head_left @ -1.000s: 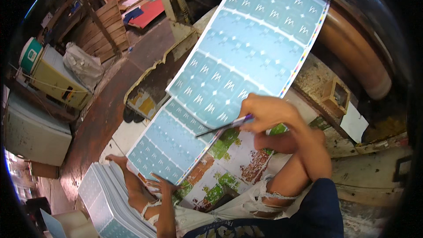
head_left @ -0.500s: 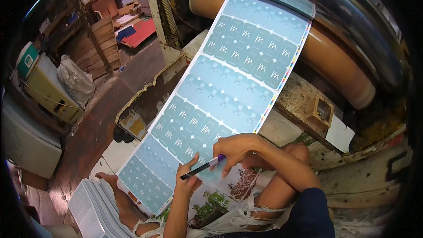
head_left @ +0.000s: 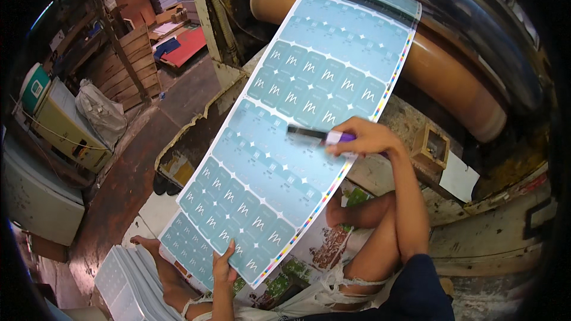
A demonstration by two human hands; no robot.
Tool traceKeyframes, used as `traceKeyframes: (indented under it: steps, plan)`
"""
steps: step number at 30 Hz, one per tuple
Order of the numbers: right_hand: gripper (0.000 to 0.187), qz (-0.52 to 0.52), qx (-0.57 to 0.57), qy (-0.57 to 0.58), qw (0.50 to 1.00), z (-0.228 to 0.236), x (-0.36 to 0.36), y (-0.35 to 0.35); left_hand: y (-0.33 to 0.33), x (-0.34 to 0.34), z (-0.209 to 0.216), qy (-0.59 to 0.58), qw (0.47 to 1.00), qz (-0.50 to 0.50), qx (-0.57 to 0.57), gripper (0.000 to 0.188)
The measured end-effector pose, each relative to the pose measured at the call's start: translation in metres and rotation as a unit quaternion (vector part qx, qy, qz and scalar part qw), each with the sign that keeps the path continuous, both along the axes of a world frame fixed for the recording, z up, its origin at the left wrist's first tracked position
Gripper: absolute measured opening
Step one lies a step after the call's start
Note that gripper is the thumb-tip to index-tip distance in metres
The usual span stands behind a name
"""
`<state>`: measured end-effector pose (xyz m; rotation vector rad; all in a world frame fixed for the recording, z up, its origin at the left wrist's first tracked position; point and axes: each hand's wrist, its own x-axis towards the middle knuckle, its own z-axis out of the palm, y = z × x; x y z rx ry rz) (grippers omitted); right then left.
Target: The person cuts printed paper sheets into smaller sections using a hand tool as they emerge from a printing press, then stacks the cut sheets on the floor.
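Note:
A long printed sheet (head_left: pixel 279 137) in blue and teal, with white marks in rows, slopes from the machine's rollers down toward my lap. My left hand (head_left: pixel 224 267) pinches its near edge, thumb on top and fingers underneath. Over the sheet's right side, my right hand (head_left: pixel 369 137) grips a cutter knife (head_left: pixel 333 137) with a purple and pale handle. Its dark blade points left across the sheet and is blurred; whether it touches the paper I cannot tell. Beneath the near end lies another printed sheet (head_left: pixel 187 244), partly covered.
A brown roller (head_left: pixel 458 83) spans the far side under a glossy dark cylinder. At the right are a small wooden box (head_left: pixel 431 147) and a white paper (head_left: pixel 459 177). A stack of printed sheets (head_left: pixel 128 279) stands by my bare left foot.
The long sheet has come nearer to me and covers more of the lower sheet. My right hand with the cutter knife has moved up and right; my left hand has moved down and left.

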<state>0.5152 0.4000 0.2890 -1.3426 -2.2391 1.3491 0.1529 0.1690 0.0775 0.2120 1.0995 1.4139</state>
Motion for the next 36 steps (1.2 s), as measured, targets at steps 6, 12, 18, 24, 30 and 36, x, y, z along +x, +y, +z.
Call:
traceKeyframes:
  steps: [6, 12, 18, 24, 30, 36]
  plan:
    - [0.031, -0.299, 0.204, 0.189, 0.913, -0.007, 0.049, 0.017, -0.035, -0.038, 0.006, 0.041, 0.999, -0.001, -0.028, 0.056]
    - [0.035, -0.493, 0.32, 0.289, 0.756, -0.02, 0.083, 0.021, -0.069, -0.072, -0.008, 0.12, 0.993, -0.002, -0.013, 0.05]
    - [0.036, -0.514, 0.268, 0.273, 0.768, -0.047, 0.073, -0.011, -0.131, -0.123, -0.005, 0.17, 0.984, -0.036, -0.031, 0.047]
    - [0.035, -0.509, 0.267, 0.241, 0.782, -0.077, 0.044, -0.043, -0.185, -0.18, 0.001, 0.156, 0.985, -0.057, -0.053, 0.048]
    - [0.032, -0.461, 0.253, 0.221, 0.821, -0.07, 0.04, -0.054, -0.205, -0.19, 0.011, 0.179, 0.981, -0.017, -0.067, 0.047]
    - [0.021, -0.388, 0.221, 0.105, 0.888, -0.057, 0.06, -0.044, -0.217, -0.19, -0.006, 0.217, 0.973, 0.031, -0.067, 0.054]
